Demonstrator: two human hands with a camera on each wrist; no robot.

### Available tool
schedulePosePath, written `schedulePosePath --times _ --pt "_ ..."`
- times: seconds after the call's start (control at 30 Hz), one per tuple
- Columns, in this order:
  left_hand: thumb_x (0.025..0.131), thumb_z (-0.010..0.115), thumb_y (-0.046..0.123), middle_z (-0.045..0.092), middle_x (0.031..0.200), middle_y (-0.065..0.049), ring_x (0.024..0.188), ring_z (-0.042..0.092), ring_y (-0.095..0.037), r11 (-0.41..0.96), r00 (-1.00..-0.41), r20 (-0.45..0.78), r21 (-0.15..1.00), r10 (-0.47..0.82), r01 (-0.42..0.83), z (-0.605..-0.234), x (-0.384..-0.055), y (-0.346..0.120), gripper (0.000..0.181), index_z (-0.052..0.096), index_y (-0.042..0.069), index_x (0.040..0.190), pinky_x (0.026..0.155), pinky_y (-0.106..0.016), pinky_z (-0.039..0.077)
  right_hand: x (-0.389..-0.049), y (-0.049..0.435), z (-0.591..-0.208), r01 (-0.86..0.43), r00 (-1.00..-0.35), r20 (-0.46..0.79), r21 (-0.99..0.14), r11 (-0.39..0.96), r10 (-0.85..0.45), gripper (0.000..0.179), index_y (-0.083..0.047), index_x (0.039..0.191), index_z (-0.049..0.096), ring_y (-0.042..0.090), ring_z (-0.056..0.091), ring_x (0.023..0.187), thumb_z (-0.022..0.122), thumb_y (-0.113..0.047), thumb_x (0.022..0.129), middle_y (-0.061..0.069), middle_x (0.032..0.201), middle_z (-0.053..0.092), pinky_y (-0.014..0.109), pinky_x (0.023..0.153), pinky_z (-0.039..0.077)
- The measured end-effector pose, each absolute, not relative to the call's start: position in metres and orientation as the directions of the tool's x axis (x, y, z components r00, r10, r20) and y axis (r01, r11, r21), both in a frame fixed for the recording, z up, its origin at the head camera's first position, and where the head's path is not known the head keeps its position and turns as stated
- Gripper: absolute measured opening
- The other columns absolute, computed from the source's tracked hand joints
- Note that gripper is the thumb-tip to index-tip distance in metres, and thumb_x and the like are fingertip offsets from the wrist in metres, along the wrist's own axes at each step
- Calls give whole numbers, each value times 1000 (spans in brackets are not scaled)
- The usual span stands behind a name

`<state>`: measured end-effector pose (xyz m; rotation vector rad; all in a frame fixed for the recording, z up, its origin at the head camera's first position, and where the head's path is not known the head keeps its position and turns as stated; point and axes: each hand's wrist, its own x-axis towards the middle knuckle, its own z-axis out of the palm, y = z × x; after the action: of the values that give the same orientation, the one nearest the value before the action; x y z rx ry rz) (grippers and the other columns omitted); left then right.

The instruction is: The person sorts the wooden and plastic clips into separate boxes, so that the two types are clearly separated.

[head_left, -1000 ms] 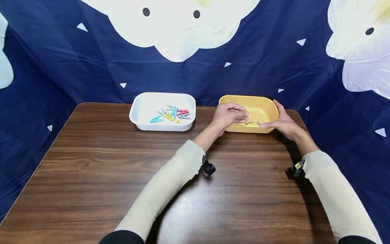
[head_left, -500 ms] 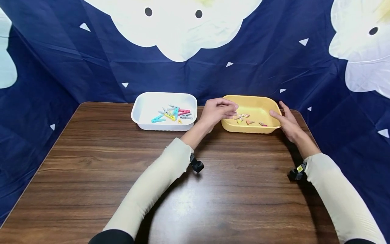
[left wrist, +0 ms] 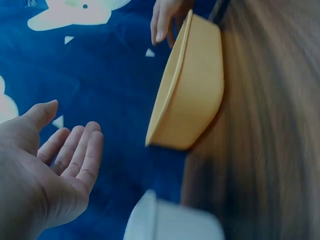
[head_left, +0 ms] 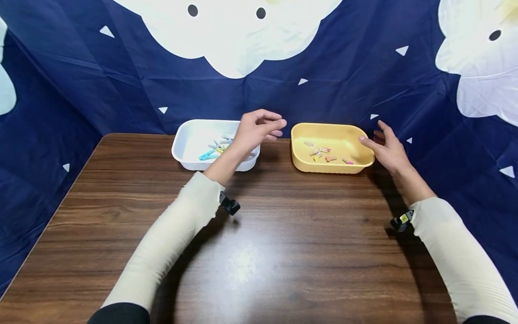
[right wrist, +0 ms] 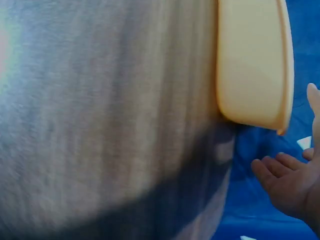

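My left hand [head_left: 257, 130] is in the air over the right end of the white tub [head_left: 187, 148], hiding part of what lies in it. Its fingers are loosely extended with nothing between them, as the left wrist view confirms. Blue, grey and yellow clothespins [head_left: 208, 155] show inside that tub. The yellow tub [head_left: 332, 168] stands to the right and holds several small wooden clips [head_left: 322, 150] with coloured ends. Beside its right end is my right hand [head_left: 389, 148], fingers spread and thumb by the rim; in the right wrist view the hand [right wrist: 292, 182] is apart from the tub.
Both tubs stand at the back edge of the brown wooden table [head_left: 259, 243]. Right behind that edge hangs a dark blue cloth [head_left: 344, 90] with white cloud shapes. The table's right edge runs close to my right hand.
My left hand has moved left, from over the yellow tub to over the white one. My right hand has drawn back from the yellow tub's rim, and the small clips there are uncovered.
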<state>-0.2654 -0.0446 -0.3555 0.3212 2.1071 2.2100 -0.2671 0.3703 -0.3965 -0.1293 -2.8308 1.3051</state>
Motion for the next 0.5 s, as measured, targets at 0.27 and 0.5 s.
schedulePosePath --times 0.27,0.5 --pt "103 86 24 83 110 1 101 80 -18 163 -973 142 972 184 172 -352 -263 -108 36 80 5 132 89 -29 68 -265 366 -376 -66 -998 50 -606 792 -45 93 -16 184 11 59 35 165 58 -57 114 34 181 28 73 135 28" --pt "102 87 30 85 113 -1 100 74 -10 369 -980 137 912 144 182 -354 -250 -159 40 79 9 135 86 -22 58 -259 364 -368 -127 -992 55 -490 863 -115 84 -13 183 16 63 38 160 48 -56 119 34 182 27 77 132 27"
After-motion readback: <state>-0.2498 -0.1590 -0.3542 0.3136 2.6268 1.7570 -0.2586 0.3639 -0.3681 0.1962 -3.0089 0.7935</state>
